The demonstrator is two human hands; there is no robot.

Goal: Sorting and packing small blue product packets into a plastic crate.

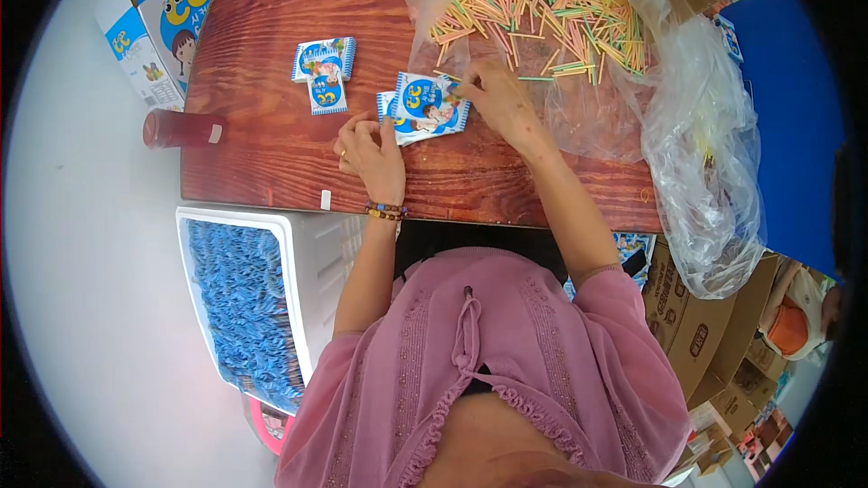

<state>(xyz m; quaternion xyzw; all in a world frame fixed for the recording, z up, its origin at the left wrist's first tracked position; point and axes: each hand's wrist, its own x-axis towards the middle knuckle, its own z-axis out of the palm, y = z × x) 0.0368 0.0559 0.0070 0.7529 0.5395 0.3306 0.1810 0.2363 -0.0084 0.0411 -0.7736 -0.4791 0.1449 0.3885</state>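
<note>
Head camera: the left hand (372,155) has its fingers bent and loosely gathered at the near left side of an upper packet (423,99), blue and white, which overlaps a lower packet (386,104). The right hand (493,101) brings its bunched fingertips to the far right corner of the upper packet; I cannot tell whether either hand is truly pinching. Both packets lie on the wooden worktop (271,149), between the hands. Beyond the left hand, to its left, rests a small group of packets (325,95); beyond the right hand spread pastel sticks (570,14) on clear plastic (710,163).

The upper packet looks light, its film wrapper thin, flexible and probably slippery. Its crimped ends seem the best place to take hold, with a gentle fingertip pinch; squeezing the middle could crush whatever is inside. The loose sticks look slender and likely brittle.
</note>
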